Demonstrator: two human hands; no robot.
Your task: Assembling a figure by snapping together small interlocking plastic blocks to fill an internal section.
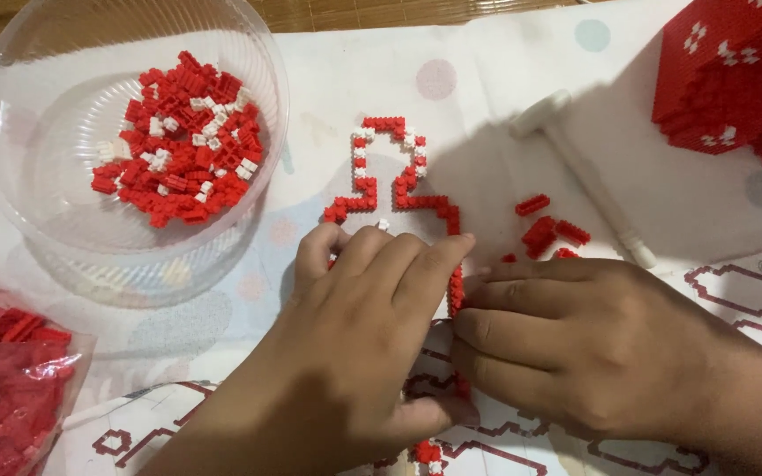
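A thin outline of small red and white bricks (387, 167) lies flat on the table in front of me. My left hand (354, 335) rests over its lower left part, fingers pressed on the bricks. My right hand (593, 344) comes in from the right, its fingertips pinching the red right edge of the outline (457, 291) where both hands meet. The lower portion of the outline is hidden under my hands; a bit of it shows at the bottom (427, 453).
A clear plastic bowl (19, 203) holds red and white bricks at top left. A bag of red bricks (11, 388) lies bottom left. Loose red bricks (547, 231), a white tool (579, 167), a built red block (734, 75) and printed pattern sheets (743, 295) lie right.
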